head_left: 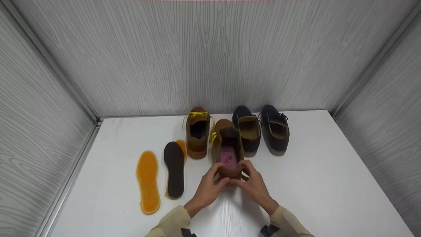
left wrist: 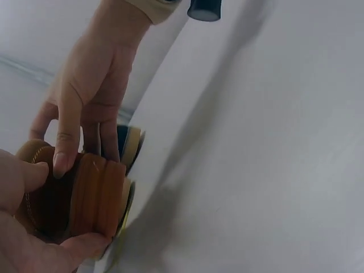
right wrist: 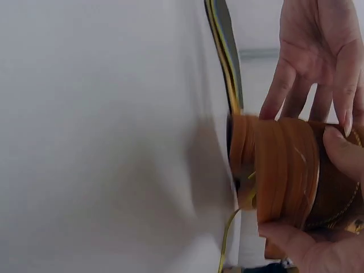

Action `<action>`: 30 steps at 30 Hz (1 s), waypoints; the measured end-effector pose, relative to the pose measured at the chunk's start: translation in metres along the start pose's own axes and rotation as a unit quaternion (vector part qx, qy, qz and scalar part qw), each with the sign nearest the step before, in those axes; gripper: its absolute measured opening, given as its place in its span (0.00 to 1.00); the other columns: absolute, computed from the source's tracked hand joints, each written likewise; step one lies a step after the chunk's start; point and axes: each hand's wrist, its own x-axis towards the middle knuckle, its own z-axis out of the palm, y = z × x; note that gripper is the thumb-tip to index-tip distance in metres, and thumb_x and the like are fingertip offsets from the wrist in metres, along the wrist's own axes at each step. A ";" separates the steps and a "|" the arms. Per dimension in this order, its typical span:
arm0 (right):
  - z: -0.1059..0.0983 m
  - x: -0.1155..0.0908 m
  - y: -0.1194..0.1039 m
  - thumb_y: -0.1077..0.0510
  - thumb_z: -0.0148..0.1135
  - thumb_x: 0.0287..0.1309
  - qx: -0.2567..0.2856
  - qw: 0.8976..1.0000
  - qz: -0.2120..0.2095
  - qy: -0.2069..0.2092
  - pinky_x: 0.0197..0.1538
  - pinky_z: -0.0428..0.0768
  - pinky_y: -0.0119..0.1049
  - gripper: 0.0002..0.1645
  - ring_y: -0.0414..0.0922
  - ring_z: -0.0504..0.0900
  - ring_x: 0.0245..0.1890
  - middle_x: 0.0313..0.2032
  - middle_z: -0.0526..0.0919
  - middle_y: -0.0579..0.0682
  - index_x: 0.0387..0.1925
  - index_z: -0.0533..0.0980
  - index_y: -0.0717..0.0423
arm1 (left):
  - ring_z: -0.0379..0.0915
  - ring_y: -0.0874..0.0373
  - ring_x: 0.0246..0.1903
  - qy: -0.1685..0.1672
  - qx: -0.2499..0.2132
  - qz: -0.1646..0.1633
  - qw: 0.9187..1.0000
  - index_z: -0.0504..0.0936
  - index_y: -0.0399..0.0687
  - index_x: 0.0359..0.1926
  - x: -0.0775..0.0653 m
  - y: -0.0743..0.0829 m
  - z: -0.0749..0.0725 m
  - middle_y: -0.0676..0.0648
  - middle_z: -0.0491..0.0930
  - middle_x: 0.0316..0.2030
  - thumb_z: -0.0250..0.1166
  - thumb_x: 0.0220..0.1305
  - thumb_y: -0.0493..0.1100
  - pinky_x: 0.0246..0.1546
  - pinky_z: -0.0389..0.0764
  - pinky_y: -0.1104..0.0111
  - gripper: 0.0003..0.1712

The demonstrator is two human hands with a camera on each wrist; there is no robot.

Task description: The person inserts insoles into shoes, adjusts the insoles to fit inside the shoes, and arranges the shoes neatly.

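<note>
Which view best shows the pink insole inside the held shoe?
The head view: it looks down into the brown shoe, showing the pink insole with dark markings. Neither wrist view shows any of it; both face the shoe's heel.

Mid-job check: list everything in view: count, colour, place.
Held shoe: 1, brown, in both hands.
Patch: 1, pink, inside held shoe.
Other shoe: 1, brown, left of held shoe.
Laces: count unclear, yellow, on brown shoes.
Remaining shoes: 2, navy, right of held shoe.
Orange insole: 1, orange, far left.
Black insole: 1, black, beside it, orange beneath.
Table: 1, white, below.
Wall panels: 3, grey, behind and both sides.
Wrist devices: 2, black, at sleeves.
Sleeves: 2, beige, on forearms.
Left hand, right hand: 2, bare, gripping held shoe's heel.
</note>
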 end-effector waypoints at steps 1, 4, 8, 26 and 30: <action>0.001 -0.010 -0.003 0.54 0.74 0.46 -0.002 1.000 0.006 -0.006 0.53 0.73 0.53 0.34 0.59 0.70 0.60 0.56 0.73 0.59 0.52 0.67 0.58 | 0.53 0.46 0.67 -0.001 -0.004 -0.005 1.000 0.65 0.41 0.62 -0.009 0.002 0.002 0.40 0.63 0.64 0.60 0.66 0.40 0.57 0.67 0.54 0.25; 0.002 -0.038 -0.011 0.47 0.75 0.44 -0.003 0.999 0.028 -0.019 0.52 0.75 0.49 0.36 0.57 0.71 0.59 0.55 0.75 0.57 0.51 0.68 0.56 | 0.55 0.45 0.66 -0.006 -0.013 -0.030 0.999 0.67 0.41 0.61 -0.036 0.008 0.009 0.39 0.65 0.63 0.61 0.66 0.43 0.55 0.69 0.56 0.25; 0.002 -0.071 -0.020 0.43 0.75 0.42 -0.008 0.998 0.055 -0.039 0.50 0.77 0.44 0.37 0.54 0.74 0.57 0.51 0.77 0.53 0.50 0.69 0.54 | 0.58 0.43 0.64 -0.013 -0.025 -0.069 0.997 0.69 0.42 0.59 -0.069 0.018 0.019 0.40 0.67 0.61 0.62 0.65 0.45 0.54 0.71 0.57 0.25; 0.005 -0.112 0.000 0.47 0.71 0.51 0.028 0.990 0.081 -0.116 0.53 0.74 0.50 0.38 0.62 0.68 0.60 0.59 0.69 0.61 0.58 0.65 0.57 | 0.60 0.38 0.62 -0.058 -0.054 -0.139 0.987 0.68 0.44 0.61 -0.108 -0.001 0.030 0.39 0.66 0.61 0.61 0.66 0.48 0.52 0.72 0.50 0.26; -0.007 -0.105 -0.006 0.47 0.65 0.58 0.000 0.994 0.095 -0.063 0.55 0.71 0.55 0.39 0.60 0.71 0.58 0.64 0.65 0.62 0.66 0.60 0.54 | 0.67 0.43 0.57 0.000 -0.022 -0.130 0.991 0.63 0.43 0.62 -0.099 0.007 0.021 0.40 0.66 0.60 0.61 0.64 0.48 0.47 0.75 0.55 0.29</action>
